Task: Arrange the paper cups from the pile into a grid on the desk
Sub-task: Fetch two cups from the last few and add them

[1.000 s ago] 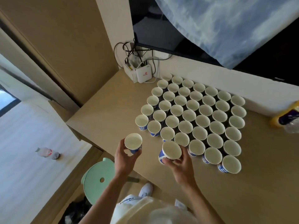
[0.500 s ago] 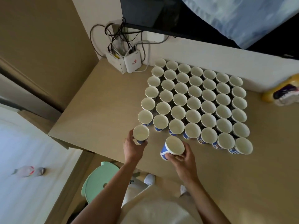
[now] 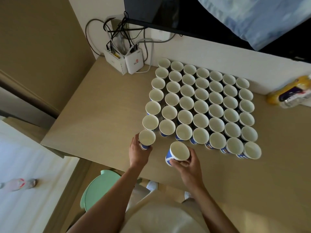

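Two cups in hand. Gripping the left cup [image 3: 147, 137] in the left hand [image 3: 138, 153]; brought down within the last second to the near-left corner of the grid [image 3: 202, 105], probably starting a new near row. Holding the tilted cup [image 3: 179, 151] in the right hand [image 3: 186, 163], curled round it, near side of the grid. Noted on the tan desk [image 3: 101, 115]: router [image 3: 134, 62] far left, yellow pack [image 3: 289, 91] right. Green stool [image 3: 99, 187] below.

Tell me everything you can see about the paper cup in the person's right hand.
The blue-and-white paper cup is empty, white inside. It is tilted, base toward the person, just in front of the cup grid's near row. The right hand grips its lower wall; whether it touches the beige desk is unclear.
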The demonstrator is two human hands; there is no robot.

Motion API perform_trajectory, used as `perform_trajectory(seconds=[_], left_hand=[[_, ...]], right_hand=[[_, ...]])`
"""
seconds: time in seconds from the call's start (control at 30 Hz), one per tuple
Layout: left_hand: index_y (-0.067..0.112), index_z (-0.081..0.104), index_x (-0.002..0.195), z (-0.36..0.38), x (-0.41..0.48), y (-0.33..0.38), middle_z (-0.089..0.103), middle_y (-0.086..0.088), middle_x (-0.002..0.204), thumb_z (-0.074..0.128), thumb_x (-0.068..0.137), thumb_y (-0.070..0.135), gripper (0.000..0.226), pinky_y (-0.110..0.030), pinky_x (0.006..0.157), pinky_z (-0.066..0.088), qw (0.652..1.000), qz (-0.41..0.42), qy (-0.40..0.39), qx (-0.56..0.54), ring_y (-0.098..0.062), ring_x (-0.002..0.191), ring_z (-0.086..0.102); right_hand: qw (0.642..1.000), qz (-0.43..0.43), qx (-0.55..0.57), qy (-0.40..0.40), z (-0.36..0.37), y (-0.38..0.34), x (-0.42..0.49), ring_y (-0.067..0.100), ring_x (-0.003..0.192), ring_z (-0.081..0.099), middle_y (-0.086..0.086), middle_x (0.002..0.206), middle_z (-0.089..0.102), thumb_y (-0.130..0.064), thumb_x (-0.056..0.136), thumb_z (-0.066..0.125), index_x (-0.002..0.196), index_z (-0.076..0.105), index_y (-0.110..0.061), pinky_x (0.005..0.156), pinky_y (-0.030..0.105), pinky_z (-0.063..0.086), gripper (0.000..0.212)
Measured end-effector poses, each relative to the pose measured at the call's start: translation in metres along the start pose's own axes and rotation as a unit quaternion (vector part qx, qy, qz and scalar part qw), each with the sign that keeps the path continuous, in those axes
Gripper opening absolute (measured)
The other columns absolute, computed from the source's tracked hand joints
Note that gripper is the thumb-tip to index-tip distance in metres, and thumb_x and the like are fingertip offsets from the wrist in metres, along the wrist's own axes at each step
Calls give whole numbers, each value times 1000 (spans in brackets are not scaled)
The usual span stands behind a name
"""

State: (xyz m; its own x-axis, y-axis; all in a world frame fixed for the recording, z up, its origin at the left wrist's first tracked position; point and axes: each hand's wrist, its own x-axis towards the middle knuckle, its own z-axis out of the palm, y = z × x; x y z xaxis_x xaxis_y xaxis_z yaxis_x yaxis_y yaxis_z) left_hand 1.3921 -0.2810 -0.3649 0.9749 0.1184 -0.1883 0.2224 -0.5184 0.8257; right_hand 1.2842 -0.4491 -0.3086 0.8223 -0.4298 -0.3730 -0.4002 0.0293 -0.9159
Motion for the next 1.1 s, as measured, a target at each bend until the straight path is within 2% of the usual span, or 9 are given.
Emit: perform_trajectory(seconds=[0.23, 0.33, 0.5, 0.7, 0.83, 0.9, 0.97, 1.1], left_hand=[[14, 56, 122, 3, 5, -8, 66, -4, 111, 87, 65, 7, 65, -34, 76, 52, 1000, 8, 1, 7, -27, 97, 61], [15, 56, 121, 3, 5, -8, 65, -3, 111, 87, 64, 6, 66, -37, 76, 56, 1000, 10, -4, -1, -26, 96, 61], [11, 55, 124, -1, 3, -5, 63, -5, 115, 86, 65, 1, 68, -24, 75, 52, 1000, 6, -19, -15, -16, 92, 56], [13, 51, 128, -4, 0, -7, 59, -2, 118, 86, 64, -1, 74, -31, 81, 57, 999, -4, -39, -20, -20, 99, 59], [15, 48, 133, -11, -6, -14, 57, -1, 125, 88, 64, 3, 81, -42, 86, 58, 998, -22, -52, -7, -19, 104, 57], [15, 46, 136, -17, -11, -18, 56, -3, 130, 88, 66, 6, 82, -42, 87, 57, 998, -30, -54, -1, -19, 106, 56], [14, 45, 138, -24, -18, -20, 55, -3, 133, 88, 69, 8, 81, -35, 85, 56, 998, -28, -55, -2, -18, 108, 55], [15, 46, 138, -36, -26, -17, 55, 0, 132, 87, 71, 10, 79, -29, 83, 53, 999, -12, -41, -17, -17, 110, 56]], right_hand=[[1000, 10, -10, 2, 0, 3, 1, 22, 105, 70, -2, 112, 70, -32, 57, 90, 113, 60, -32, 91, 47, 59, 63], [1000, 8, -15, 5, 1, 6, 1, 23, 105, 69, 0, 112, 69, -27, 58, 90, 114, 60, -28, 86, 39, 61, 64], [1000, 4, -24, 6, 2, 11, 1, 20, 105, 67, 2, 113, 67, -13, 65, 91, 116, 59, -24, 79, 27, 59, 61], [999, 4, -41, 5, 7, 11, 2, 4, 97, 64, 2, 112, 66, -2, 70, 88, 118, 58, -17, 72, 13, 53, 58], [998, -10, -63, 10, 13, 9, 11, -4, 87, 62, 4, 109, 66, 1, 71, 86, 118, 58, -12, 68, 7, 48, 56], [997, -21, -73, 16, 21, 8, 19, 3, 93, 64, 4, 111, 66, -2, 70, 87, 120, 57, -12, 69, 6, 47, 59], [996, -32, -86, 19, 30, 8, 25, 13, 100, 63, 4, 114, 65, -1, 69, 87, 123, 56, -13, 71, 3, 45, 63], [995, -38, -85, 30, 46, 15, 33, 19, 108, 58, 6, 123, 61, 5, 70, 85, 131, 53, -7, 71, -1, 43, 69]])
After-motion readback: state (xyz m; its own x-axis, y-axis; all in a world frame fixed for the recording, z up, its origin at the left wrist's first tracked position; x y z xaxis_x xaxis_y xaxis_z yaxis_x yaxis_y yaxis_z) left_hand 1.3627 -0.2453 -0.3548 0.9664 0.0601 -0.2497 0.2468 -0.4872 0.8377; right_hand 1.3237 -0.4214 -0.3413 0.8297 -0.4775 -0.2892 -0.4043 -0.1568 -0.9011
